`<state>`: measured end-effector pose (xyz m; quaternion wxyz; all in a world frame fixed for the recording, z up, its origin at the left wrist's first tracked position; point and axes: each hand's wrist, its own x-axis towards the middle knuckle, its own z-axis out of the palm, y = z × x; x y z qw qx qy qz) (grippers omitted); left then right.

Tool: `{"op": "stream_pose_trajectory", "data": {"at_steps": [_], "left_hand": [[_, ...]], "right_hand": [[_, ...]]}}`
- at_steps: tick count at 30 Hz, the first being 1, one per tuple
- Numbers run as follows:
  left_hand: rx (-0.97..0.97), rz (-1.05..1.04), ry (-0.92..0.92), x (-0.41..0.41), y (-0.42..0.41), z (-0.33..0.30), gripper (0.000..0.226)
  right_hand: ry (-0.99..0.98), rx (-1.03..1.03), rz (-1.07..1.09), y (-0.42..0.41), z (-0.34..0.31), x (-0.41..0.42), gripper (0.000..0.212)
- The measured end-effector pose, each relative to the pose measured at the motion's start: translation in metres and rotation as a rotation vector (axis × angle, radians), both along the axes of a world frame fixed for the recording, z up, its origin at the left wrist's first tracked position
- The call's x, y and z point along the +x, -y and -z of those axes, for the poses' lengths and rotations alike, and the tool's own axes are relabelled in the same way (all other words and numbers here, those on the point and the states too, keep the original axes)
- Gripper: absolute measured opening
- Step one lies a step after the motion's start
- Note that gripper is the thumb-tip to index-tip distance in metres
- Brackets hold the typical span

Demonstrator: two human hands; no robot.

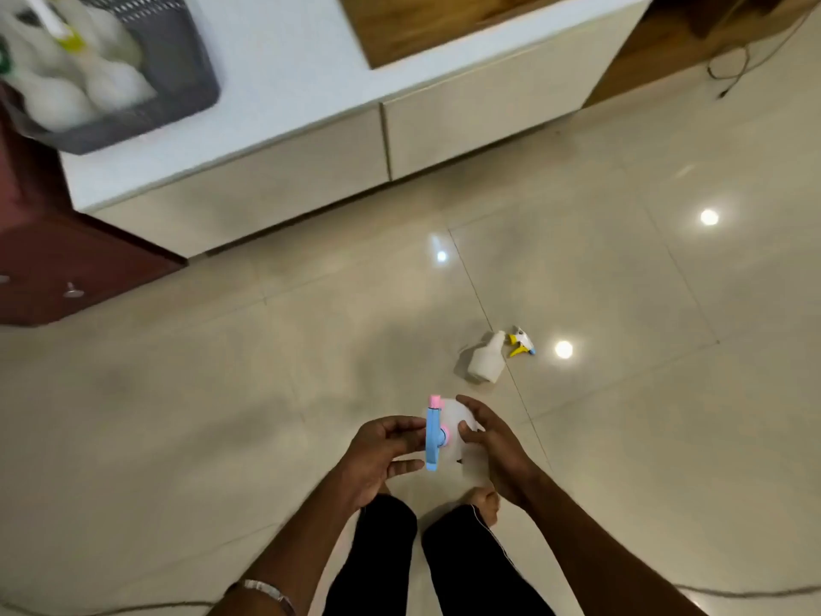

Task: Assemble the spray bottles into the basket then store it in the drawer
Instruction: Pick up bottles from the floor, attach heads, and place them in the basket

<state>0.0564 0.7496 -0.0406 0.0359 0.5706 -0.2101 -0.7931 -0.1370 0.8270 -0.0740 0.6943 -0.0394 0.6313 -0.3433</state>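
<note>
I hold a white spray bottle [462,424] sideways above my feet. My right hand [493,451] grips its body. My left hand [382,455] pinches its blue and pink spray head [433,437], which sits on the bottle's neck. On the floor further ahead lies another white bottle [486,360] on its side, with a loose yellow, white and blue spray head [522,342] just beyond its neck. A dark grey mesh basket [177,82] stands on the white counter at the top left and holds several white spray bottles [80,77].
A low white cabinet with two drawer fronts [480,122] runs below the counter. A dark red cabinet [66,260] stands at the left. Cables lie on the glossy tile floor at the top right [733,68] and near the bottom edge.
</note>
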Motion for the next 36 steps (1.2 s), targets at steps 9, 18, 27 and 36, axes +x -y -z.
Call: {"op": "stream_pose_trajectory", "data": {"at_steps": [9, 18, 27, 36], "left_hand": [[-0.077, -0.15, -0.051, 0.094, 0.073, -0.08, 0.056], [-0.158, -0.369, -0.05, 0.156, 0.174, -0.139, 0.07], [-0.304, -0.436, -0.029, 0.166, 0.323, -0.198, 0.042], [-0.316, -0.608, 0.019, 0.157, 0.467, -0.212, 0.05]], "right_hand": [[0.032, -0.062, -0.143, 0.108, -0.086, 0.094, 0.041], [0.012, -0.164, -0.297, 0.235, -0.143, 0.164, 0.035], [-0.047, -0.291, -0.375, 0.402, -0.204, 0.185, 0.031], [-0.168, -0.26, -0.43, 0.567, -0.223, 0.19, 0.039]]}}
